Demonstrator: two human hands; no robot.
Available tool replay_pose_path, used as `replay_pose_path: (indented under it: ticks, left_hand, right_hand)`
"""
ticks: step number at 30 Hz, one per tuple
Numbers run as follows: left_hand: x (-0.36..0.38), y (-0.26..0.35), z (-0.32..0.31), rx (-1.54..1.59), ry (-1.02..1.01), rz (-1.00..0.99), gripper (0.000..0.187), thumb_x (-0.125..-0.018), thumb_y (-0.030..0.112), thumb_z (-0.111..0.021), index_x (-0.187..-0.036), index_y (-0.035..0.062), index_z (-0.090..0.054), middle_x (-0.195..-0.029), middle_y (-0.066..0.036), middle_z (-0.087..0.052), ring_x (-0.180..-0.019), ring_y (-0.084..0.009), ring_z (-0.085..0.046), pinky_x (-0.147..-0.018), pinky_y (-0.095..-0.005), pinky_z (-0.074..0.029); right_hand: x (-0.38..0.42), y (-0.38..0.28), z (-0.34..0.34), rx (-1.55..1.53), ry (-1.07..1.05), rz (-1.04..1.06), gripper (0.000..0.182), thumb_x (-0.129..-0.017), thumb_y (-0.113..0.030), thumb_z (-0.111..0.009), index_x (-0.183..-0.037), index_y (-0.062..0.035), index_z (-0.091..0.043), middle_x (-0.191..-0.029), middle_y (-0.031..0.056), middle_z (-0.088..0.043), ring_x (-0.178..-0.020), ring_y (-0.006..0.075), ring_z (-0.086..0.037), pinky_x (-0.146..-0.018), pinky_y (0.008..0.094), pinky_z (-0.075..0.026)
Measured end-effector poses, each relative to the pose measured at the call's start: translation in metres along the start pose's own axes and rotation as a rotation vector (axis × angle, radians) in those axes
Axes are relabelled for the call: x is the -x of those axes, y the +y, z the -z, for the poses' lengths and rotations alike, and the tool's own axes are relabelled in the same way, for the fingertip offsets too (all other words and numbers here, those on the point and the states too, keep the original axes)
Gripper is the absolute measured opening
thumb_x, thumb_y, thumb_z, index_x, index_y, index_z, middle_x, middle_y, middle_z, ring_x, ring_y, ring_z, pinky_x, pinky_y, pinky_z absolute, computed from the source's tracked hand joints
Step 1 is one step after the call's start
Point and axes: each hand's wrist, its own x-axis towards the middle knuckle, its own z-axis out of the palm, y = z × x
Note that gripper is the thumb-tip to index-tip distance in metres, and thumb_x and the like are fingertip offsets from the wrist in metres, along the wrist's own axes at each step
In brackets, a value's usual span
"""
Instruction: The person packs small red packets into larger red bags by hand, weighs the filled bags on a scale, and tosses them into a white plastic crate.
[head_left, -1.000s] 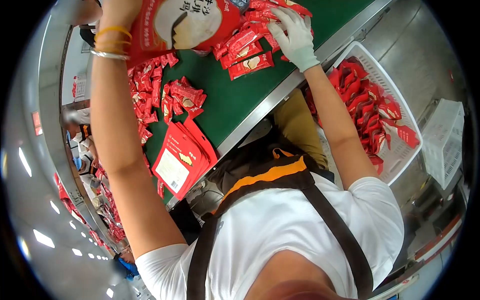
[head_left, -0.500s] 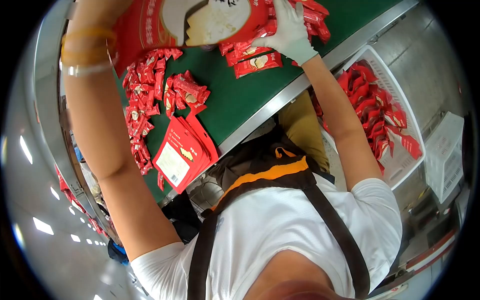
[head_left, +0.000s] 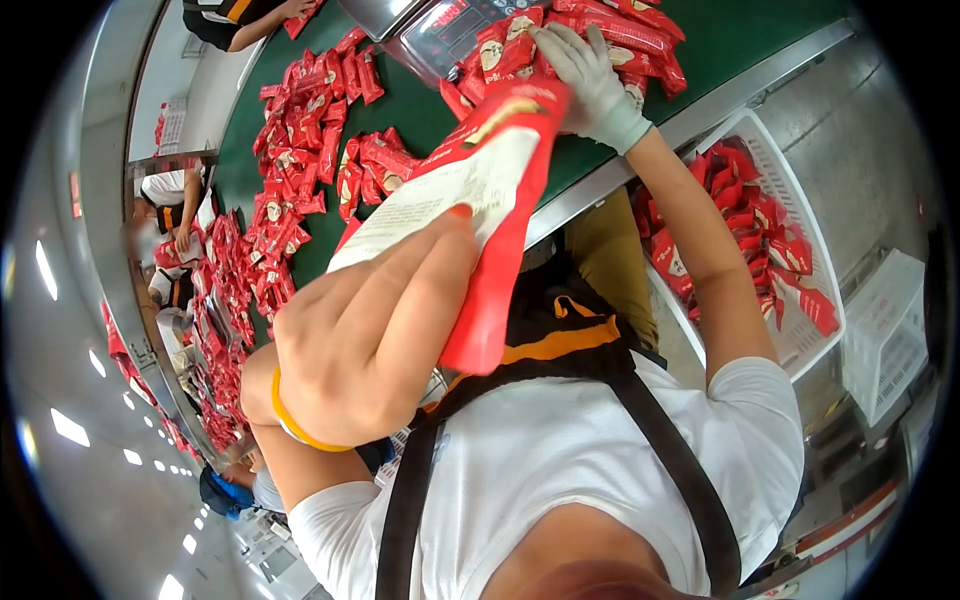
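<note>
Close to the camera, my bare left hand, with an orange band at the wrist, is closed on a large red pouch. The pouch is tilted, its white printed panel facing up. Over a pile of small red packets, my right hand in a white glove lies with its fingers stretched out, touching them. A small cluster of packets sits behind the pouch on the green table. My left hand and the pouch hide the table's near left part.
A digital scale stands behind the packets. More packets spread along the left. To my right, a white crate holds red pouches; another white crate stands beyond it. Co-workers' arms show at the upper left and far left.
My left hand has come down and towards me, turning the pouch so its printed white panel shows. The scale has come into view. My right hand has stayed near the packets.
</note>
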Motion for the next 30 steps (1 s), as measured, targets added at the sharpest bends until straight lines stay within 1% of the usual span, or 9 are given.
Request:
replay_pose_path:
  ticks: [6,8,9,10,12,17,18,25,30]
  left_hand:
    - [0.047,-0.002,0.023,-0.042,-0.009,0.294,0.019,-0.085,0.006,-0.060,-0.098,-0.0076,-0.066,-0.092,-0.017,-0.073,-0.075,-0.0236,-0.072,-0.064,-0.0289,-0.056]
    - [0.070,-0.036,0.042,-0.082,0.263,0.817,0.019,-0.091,0.007,-0.058,-0.103,-0.0049,-0.067,-0.093,-0.012,-0.072,-0.075,-0.0175,-0.068,-0.067,-0.0283,-0.054]
    - [0.064,-0.062,0.044,0.031,0.488,0.894,0.021,-0.094,0.011,-0.057,-0.106,-0.0039,-0.067,-0.095,-0.010,-0.071,-0.078,-0.0164,-0.067,-0.068,-0.0280,-0.054]
    - [0.065,-0.095,0.041,0.135,0.705,1.001,0.024,-0.097,0.015,-0.055,-0.109,-0.0030,-0.066,-0.097,-0.009,-0.070,-0.082,-0.0153,-0.066,-0.069,-0.0278,-0.053]
    - [0.079,-0.196,0.012,0.119,0.853,1.020,0.022,-0.094,0.014,-0.056,-0.104,-0.0028,-0.066,-0.093,-0.012,-0.069,-0.080,-0.0224,-0.065,-0.067,-0.0332,-0.052]
    - [0.179,-0.521,-0.181,-0.343,0.418,0.794,0.018,-0.089,0.013,-0.057,-0.090,-0.0023,-0.066,-0.081,-0.019,-0.067,-0.075,-0.0401,-0.064,-0.063,-0.0465,-0.049]
    - [0.170,-0.537,-0.225,-0.445,0.102,1.029,0.025,-0.088,0.022,-0.061,-0.096,-0.0003,-0.068,-0.091,-0.018,-0.069,-0.084,-0.0356,-0.066,-0.068,-0.0441,-0.052]
    - [0.105,-0.461,-0.251,-0.219,0.136,1.020,0.027,-0.090,0.019,-0.058,-0.110,0.0011,-0.061,-0.114,-0.020,-0.058,-0.108,-0.0360,-0.054,-0.089,-0.0426,-0.044]
    - [0.081,-0.264,-0.220,0.245,0.398,0.733,0.033,-0.092,0.017,-0.056,-0.120,0.0021,-0.056,-0.130,-0.021,-0.051,-0.125,-0.0362,-0.046,-0.103,-0.0416,-0.038]
  right_hand:
    - [-0.001,0.007,-0.005,0.059,-0.074,0.017,0.105,-0.054,-0.047,-0.085,-0.144,-0.0174,-0.040,-0.147,0.0025,-0.043,-0.137,0.0265,-0.036,-0.114,0.0575,-0.019]
    - [0.001,0.015,-0.021,0.170,0.037,0.118,0.105,-0.051,-0.051,-0.085,-0.142,-0.0182,-0.045,-0.146,0.0031,-0.044,-0.135,0.0280,-0.038,-0.112,0.0580,-0.021]
    - [0.000,0.005,0.000,0.476,-0.204,0.104,0.106,-0.057,-0.057,-0.081,-0.144,-0.0111,-0.041,-0.144,0.0148,-0.043,-0.136,0.0363,-0.036,-0.111,0.0614,-0.019]
    - [-0.006,-0.010,0.012,0.081,-0.203,-0.034,0.096,-0.060,-0.059,-0.078,-0.141,-0.0174,-0.048,-0.142,0.0123,-0.045,-0.133,0.0360,-0.038,-0.108,0.0620,-0.022]
    - [-0.009,-0.011,0.006,0.085,-0.198,0.032,0.098,-0.057,-0.061,-0.078,-0.140,-0.0166,-0.049,-0.143,0.0114,-0.045,-0.133,0.0360,-0.038,-0.108,0.0625,-0.022]
    - [-0.008,-0.003,-0.004,0.048,-0.048,0.106,0.103,-0.048,-0.054,-0.085,-0.139,-0.0178,-0.049,-0.145,0.0037,-0.045,-0.134,0.0297,-0.040,-0.111,0.0583,-0.022]
    - [-0.010,-0.004,-0.001,0.071,-0.089,0.090,0.103,-0.048,-0.057,-0.083,-0.137,-0.0173,-0.051,-0.145,0.0053,-0.045,-0.134,0.0307,-0.040,-0.111,0.0584,-0.022]
    - [-0.010,-0.003,-0.004,0.043,-0.152,0.052,0.106,-0.044,-0.058,-0.084,-0.136,-0.0187,-0.052,-0.142,0.0073,-0.048,-0.131,0.0320,-0.042,-0.109,0.0617,-0.021]
    - [-0.007,0.001,-0.008,0.049,-0.201,0.013,0.113,-0.041,-0.053,-0.087,-0.139,-0.0137,-0.048,-0.145,0.0116,-0.044,-0.136,0.0351,-0.037,-0.112,0.0635,-0.015]
